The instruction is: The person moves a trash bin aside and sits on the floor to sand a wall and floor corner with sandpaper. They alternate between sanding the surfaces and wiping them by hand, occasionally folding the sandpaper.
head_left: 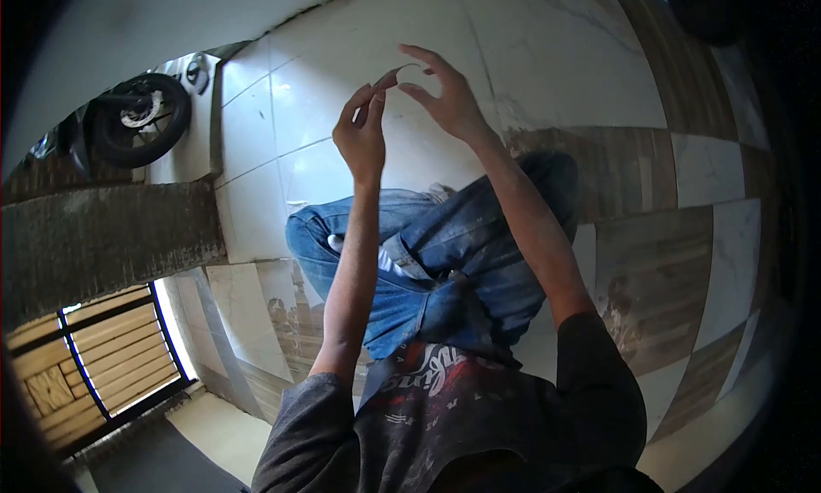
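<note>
My left hand [361,141] is raised in front of me, its fingertips pinched on a small, thin brownish strip [391,77]. A narrow, pale end of the strip curls up to the right; I cannot make out exactly what it is. To the right is my right hand [449,106], its thumb and fingers spread around the curled end. I see no clear contact between those fingers and the strip. Both hands are above the pale floor tiles, beyond my folded legs in blue jeans [466,236].
I sit on a floor of white marbled and brown wood-look tiles [633,172]. A motorcycle wheel [141,121] stands at the upper left, behind a low ledge. A dark rough wall [111,228] and a wood-slatted gate [120,356] lie on the left.
</note>
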`<state>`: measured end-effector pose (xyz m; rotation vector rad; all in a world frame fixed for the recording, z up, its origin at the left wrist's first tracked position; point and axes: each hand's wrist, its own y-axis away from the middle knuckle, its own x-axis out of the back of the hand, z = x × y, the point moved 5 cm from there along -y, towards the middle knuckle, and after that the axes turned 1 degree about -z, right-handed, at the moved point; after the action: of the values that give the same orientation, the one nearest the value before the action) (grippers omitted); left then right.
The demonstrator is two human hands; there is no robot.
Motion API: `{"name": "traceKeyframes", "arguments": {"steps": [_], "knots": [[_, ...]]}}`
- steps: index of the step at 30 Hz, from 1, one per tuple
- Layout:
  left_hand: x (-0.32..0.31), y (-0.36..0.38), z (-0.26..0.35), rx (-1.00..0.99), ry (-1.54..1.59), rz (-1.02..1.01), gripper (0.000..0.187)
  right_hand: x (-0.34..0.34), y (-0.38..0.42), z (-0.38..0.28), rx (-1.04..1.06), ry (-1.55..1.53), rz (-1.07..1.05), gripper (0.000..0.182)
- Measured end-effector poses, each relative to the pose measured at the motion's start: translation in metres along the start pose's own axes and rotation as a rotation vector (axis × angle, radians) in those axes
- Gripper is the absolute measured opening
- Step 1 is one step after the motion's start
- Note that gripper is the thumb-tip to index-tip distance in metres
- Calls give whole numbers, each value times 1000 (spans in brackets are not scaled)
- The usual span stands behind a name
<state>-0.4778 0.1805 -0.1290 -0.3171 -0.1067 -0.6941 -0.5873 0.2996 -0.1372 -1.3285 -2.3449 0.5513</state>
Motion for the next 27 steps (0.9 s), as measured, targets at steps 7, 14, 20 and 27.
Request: {"name": "traceKeyframes", "arguments": {"steps": [7,14,20,27], "knots": [[-3,7,-35,81,-144,-175,27,-17,15,51,-244,242,-116,22],[0,19,-59,163,-78,-255,53,-31,7,79,-231,618,-164,17],[-5,25,-48,132,-56,-241,46,-26,-34,52,-340,716,-225,15],[13,23,-25,101,-133,-122,45,-41,-56,37,-227,798,-218,13]]}}
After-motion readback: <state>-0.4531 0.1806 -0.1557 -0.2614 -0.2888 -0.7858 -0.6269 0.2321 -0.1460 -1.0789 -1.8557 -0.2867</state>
